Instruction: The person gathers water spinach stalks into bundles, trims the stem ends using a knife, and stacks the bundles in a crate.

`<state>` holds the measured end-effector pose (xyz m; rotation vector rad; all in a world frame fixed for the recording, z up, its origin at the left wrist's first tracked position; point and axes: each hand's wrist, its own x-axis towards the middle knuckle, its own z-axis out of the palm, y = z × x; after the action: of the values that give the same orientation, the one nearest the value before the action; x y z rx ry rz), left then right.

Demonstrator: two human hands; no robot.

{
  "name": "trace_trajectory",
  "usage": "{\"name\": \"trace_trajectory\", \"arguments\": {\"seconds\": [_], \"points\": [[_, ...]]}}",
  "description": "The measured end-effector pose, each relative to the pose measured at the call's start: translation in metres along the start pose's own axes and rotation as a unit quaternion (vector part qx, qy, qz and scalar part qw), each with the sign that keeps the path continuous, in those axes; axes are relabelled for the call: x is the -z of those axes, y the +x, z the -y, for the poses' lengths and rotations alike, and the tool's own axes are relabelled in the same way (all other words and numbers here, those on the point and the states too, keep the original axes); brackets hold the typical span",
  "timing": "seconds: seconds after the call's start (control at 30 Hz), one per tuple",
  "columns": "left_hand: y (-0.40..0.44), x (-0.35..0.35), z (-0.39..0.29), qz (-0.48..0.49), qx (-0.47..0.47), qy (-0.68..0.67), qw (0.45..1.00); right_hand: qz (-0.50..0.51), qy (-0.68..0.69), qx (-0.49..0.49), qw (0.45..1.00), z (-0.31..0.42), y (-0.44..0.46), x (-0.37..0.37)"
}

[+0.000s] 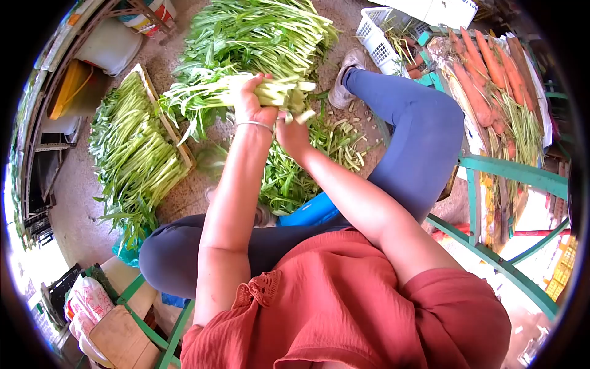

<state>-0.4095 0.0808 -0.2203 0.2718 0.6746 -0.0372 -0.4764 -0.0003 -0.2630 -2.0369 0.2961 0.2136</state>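
Left hand [252, 106]: fingers wrapped round stems, we judge to keep them together.
Leafy bunch [281, 92]: raised in that hand, near the stacked greens [258, 40].
Right hand [292, 135]: by the stem ends (any pinch, we cannot tell).

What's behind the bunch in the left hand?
Beyond the bunch, a big pile of greens lies on the floor. What's directly behind the bunch and left hand is hidden.

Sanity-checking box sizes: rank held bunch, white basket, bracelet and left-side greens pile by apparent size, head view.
1. Left-side greens pile
2. Held bunch, raised nearer the camera
3. White basket, partly covered
4. Bracelet
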Motion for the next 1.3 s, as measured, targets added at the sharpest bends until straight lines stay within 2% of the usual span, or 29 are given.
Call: {"name": "trace_trajectory", "arguments": {"seconds": [0.03, 0.07, 0.13, 0.17, 0.2, 0.27, 0.33, 0.43, 0.5, 0.57, 0.6, 0.63, 0.67, 0.73, 0.83, 0.9, 0.93, 1.0, 1.13, 1.2, 1.3], "points": [[-0.006, -0.003, 0.001, -0.006, -0.011, -0.009, 1.0, 0.037, 0.018, -0.055, 0.998, -0.012, 0.002, -0.002], [-0.011, -0.006, -0.001, 0.002, -0.002, -0.013, 1.0, 0.095, -0.028, -0.069, 0.993, -0.026, 0.004, 0.001], [-0.009, -0.005, -0.005, 0.019, 0.009, -0.027, 0.999, 0.002, -0.014, 0.049, 0.999, -0.052, -0.015, -0.006], [-0.008, 0.0, -0.005, 0.02, 0.012, -0.034, 0.999, 0.007, 0.024, 0.086, 0.996, -0.075, -0.017, -0.014], [-0.005, -0.001, -0.006, 0.029, 0.013, -0.04, 0.999, -0.009, 0.013, 0.038, 0.999, -0.036, -0.031, 0.004], [0.004, 0.008, -0.004, 0.044, 0.024, -0.028, 0.998, 0.005, -0.143, 0.047, 0.989, 0.001, -0.035, 0.022], [0.001, 0.008, 0.0, 0.059, 0.02, -0.02, 0.998, 0.018, -0.194, 0.07, 0.978, 0.032, -0.032, 0.034], [-0.011, 0.003, 0.003, 0.054, 0.015, 0.008, 0.998, -0.026, -0.211, 0.059, 0.975, 0.038, -0.007, 0.032], [-0.006, 0.01, -0.002, 0.076, 0.018, -0.008, 0.997, 0.062, -0.049, -0.039, 0.996, -0.005, 0.021, 0.02], [-0.01, 0.004, -0.008, 0.096, 0.019, -0.022, 0.995, 0.128, 0.133, -0.215, 0.959, -0.059, 0.035, 0.007], [-0.007, 0.002, -0.01, 0.087, 0.012, -0.037, 0.995, 0.1, 0.183, -0.153, 0.966, -0.068, 0.029, 0.003], [-0.002, 0.006, -0.016, 0.116, 0.049, -0.069, 0.99, 0.081, 0.207, -0.144, 0.964, -0.04, 0.008, 0.013], [0.001, 0.012, -0.02, 0.14, 0.088, -0.096, 0.981, 0.066, 0.187, -0.091, 0.976, -0.038, 0.004, 0.012], [-0.003, 0.006, -0.023, 0.147, 0.088, -0.094, 0.981, -0.045, -0.037, 0.087, 0.994, -0.006, -0.008, 0.018], [-0.008, 0.002, -0.021, 0.118, 0.065, -0.079, 0.988, -0.02, -0.082, 0.07, 0.994, 0.067, -0.023, 0.037], [-0.007, 0.003, -0.024, 0.129, 0.069, -0.085, 0.985, 0.029, -0.171, 0.0, 0.985, 0.085, -0.021, 0.036], [-0.006, 0.005, -0.026, 0.141, 0.074, -0.09, 0.983, 0.029, -0.17, 0.0, 0.985, 0.074, -0.013, 0.033], [-0.009, 0.004, -0.027, 0.119, 0.042, -0.081, 0.989, 0.04, -0.144, -0.082, 0.985, 0.035, 0.009, 0.025], [-0.01, 0.006, -0.031, 0.141, 0.072, -0.11, 0.981, 0.002, -0.12, 0.023, 0.992, 0.028, -0.013, 0.032], [-0.012, 0.005, -0.032, 0.143, 0.075, -0.105, 0.981, -0.004, -0.142, 0.059, 0.988, 0.049, -0.02, 0.034], [-0.017, 0.001, -0.03, 0.162, 0.077, -0.109, 0.978, 0.004, -0.212, 0.166, 0.963, 0.071, -0.021, 0.035]]}}
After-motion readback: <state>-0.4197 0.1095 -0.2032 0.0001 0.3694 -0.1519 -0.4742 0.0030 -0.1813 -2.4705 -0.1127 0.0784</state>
